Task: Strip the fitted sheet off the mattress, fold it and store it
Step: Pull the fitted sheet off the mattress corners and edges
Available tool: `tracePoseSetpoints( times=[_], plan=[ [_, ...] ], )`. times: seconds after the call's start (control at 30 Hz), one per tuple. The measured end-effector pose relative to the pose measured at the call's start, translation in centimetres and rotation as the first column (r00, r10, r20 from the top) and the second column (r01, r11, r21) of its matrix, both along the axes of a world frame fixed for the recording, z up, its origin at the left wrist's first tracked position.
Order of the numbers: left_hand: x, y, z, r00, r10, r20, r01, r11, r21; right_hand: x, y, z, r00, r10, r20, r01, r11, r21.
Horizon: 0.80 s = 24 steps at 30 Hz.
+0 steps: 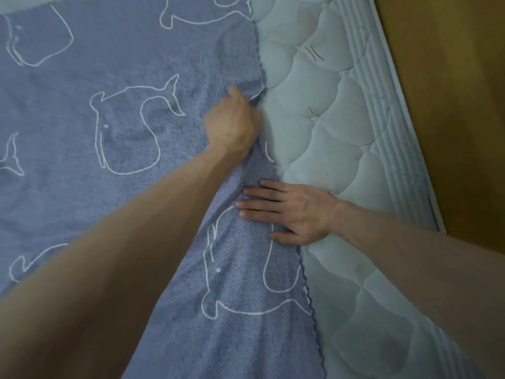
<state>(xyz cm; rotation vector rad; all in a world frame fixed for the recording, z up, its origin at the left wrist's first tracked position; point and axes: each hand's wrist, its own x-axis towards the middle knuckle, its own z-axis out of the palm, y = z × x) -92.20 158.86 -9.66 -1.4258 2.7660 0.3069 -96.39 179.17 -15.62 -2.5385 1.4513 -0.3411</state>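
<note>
A blue sheet [123, 86] with white whale outlines covers the left and middle of the view. Its right edge runs down the middle, and the quilted white mattress [336, 127] lies bare beside it. My left hand [232, 124] is closed on a bunch of the sheet at that edge, knuckles up. My right hand [287, 212] lies flat with fingers spread, pressing on the sheet's edge a little nearer to me, half on the sheet and half on the mattress.
The mattress's ribbed side border [393, 110] runs diagonally at the right. Beyond it is a brown floor [451, 77]. Both bare forearms reach in from the bottom of the view.
</note>
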Motion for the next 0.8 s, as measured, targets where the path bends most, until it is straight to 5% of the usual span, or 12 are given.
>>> tracePoseSetpoints(
  times=[0.37,0.57,0.8],
  plan=[
    [-3.1,-3.6,1.2,0.989,-0.143,-0.028,0.145,0.983,0.109,-0.2,0.1,-1.0,0.995,-0.081,0.059,0.081,0.997,0.001],
    [-4.9,-5.2,2.2,0.977,0.109,-0.185,-0.104,0.994,0.038,-0.2,-0.1,-1.2,0.990,-0.129,0.065,0.128,0.992,0.012],
    [-4.2,-4.4,1.6,0.932,-0.293,0.211,0.295,0.955,0.027,-0.1,-0.2,-1.1,0.990,-0.134,0.038,0.133,0.991,0.032]
  ],
)
